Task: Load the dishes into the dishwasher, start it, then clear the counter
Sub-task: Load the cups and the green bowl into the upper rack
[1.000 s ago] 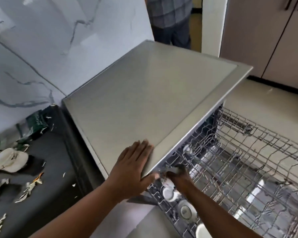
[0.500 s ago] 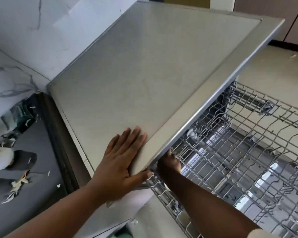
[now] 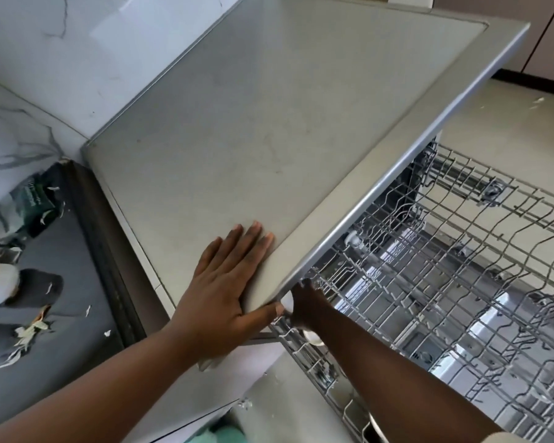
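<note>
Left hand: flat, palm down, fingers straight and close together, pointing toward 1 o'clock; thumb splayed out toward 3 o'clock, hooked round a corner edge.
Left forearm: bare, runs in from 7 o'clock – long diagonal up to the wrist.
Right hand: at 3 o'clock of the left thumb, just beside it; back of the hand up, fingers hidden under an overhang – whether they curl or grip cannot be told.
Right forearm: bare, enters from 5 o'clock, reaching toward 11 o'clock; a pale sleeve edge shows at the frame bottom.
</note>
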Motion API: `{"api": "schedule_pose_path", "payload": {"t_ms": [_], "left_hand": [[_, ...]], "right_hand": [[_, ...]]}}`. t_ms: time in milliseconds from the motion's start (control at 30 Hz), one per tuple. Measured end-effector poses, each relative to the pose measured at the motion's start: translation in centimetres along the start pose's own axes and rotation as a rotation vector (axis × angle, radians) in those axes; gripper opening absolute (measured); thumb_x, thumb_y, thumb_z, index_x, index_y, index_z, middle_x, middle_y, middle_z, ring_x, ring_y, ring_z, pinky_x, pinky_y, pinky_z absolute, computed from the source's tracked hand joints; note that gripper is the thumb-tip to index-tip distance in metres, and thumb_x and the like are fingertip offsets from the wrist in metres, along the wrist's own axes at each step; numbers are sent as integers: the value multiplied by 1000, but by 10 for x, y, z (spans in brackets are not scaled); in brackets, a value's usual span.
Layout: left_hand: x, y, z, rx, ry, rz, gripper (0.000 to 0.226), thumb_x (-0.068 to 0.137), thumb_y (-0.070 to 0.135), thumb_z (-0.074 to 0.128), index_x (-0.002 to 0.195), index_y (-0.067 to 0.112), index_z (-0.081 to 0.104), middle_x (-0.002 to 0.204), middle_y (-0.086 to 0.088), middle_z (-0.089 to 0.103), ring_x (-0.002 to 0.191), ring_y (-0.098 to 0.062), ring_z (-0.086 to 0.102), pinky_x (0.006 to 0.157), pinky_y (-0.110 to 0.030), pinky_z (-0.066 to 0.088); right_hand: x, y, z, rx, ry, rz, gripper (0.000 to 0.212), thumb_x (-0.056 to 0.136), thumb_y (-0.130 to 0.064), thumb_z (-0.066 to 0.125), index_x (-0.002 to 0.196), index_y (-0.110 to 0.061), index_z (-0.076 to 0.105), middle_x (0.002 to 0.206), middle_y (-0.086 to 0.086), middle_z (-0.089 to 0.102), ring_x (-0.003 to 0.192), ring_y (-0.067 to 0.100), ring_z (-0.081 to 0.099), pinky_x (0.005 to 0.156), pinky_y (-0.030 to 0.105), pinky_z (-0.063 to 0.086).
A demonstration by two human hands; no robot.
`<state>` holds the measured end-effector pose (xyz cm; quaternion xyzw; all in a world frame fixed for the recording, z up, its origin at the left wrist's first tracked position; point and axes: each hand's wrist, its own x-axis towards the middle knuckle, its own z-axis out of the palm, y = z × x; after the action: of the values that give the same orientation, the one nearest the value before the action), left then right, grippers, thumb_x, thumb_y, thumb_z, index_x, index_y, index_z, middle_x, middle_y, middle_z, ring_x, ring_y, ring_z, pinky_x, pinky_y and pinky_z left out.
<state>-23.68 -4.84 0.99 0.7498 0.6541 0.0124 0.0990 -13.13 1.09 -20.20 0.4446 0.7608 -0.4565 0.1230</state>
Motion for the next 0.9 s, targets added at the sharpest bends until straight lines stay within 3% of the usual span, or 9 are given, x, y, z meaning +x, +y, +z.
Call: {"api": "schedule_pose_path", "payload": {"t_ms": [100,200,333,467,567,633,767,900], "left_hand": [[0,-1,0,1,-7,2,87,85,69,42,155,32,6,162,12,-3,148,-9,-10,119,-30,-5],[-1,-3,2,-4,1,3,87,84,71,40,154,34,2,161,13,-7,146,-6,-16,118,-28,-9],[-4,-1,1,-65,24,-15,80,87,71,34,153,38,3,158,18,-11,143,1,-20,118,-26,-12],[-19,3,-1,-333,124,-102,74,86,70,30,150,33,26,153,22,8,143,8,-5,121,-27,1],[-52,-5,-10,-480,171,-142,78,84,71,28,149,29,29,152,20,14,142,5,3,121,-27,5],[-81,-19,-15,-457,204,-155,80,81,79,24,147,34,23,153,20,12,143,5,0,120,-26,1],[-152,-75,-25,-457,364,-236,77,80,85,16,143,41,22,155,19,14,145,3,1,121,-30,0],[-224,-135,-35,-469,502,-340,77,79,86,23,143,42,23,155,23,12,144,6,0,120,-25,3]], "right_hand": [[-10,14,-14,195,37,-19,95,66,-21,83,145,-23,32,139,12,46,127,31,47,100,34,44],[-35,32,-39,521,153,62,67,76,-4,75,136,-16,48,129,8,58,106,20,59,79,21,46],[-84,40,-78,653,482,176,30,90,-25,65,119,-20,58,107,-3,67,63,6,61,51,15,45],[-142,3,-117,813,950,106,17,93,-26,60,108,-20,59,98,-1,67,70,8,60,53,18,44],[-173,-45,-132,796,1121,-59,8,92,-25,60,98,-21,57,86,-1,64,72,15,61,56,23,48],[-185,-82,-132,715,1139,-182,7,91,-27,62,95,-25,56,85,-3,64,75,17,63,63,27,50],[-184,-173,-95,443,1061,-428,14,87,-29,67,97,-31,58,92,-14,64,86,4,59,71,22,45],[-167,-269,-39,148,888,-590,37,80,-52,58,109,-30,59,101,-18,60,90,-2,50,80,14,37]]}}
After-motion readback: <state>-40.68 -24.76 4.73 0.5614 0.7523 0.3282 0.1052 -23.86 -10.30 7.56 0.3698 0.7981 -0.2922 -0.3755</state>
